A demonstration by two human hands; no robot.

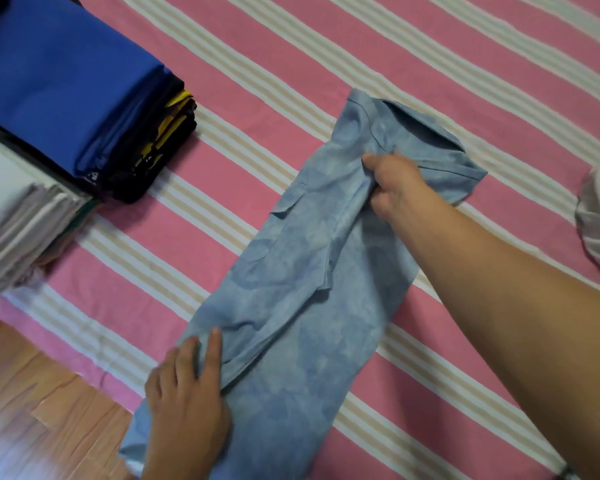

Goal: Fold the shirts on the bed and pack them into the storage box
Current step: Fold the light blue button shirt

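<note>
I see a pink sheet (430,64) with white and beige stripes covering the bed, spreading out on every side of the grip. Wood floor (32,393) shows at the lower left, just beyond the sheet's edge, its near part blurred.

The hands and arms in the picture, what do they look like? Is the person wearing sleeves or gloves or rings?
Both are bare. The left hand has no glove, and no ring or watch shows. The right hand is bare too, and its forearm is uncovered all the way to the picture's edge, with no sleeve in view. The nails look short and unpainted.
</note>
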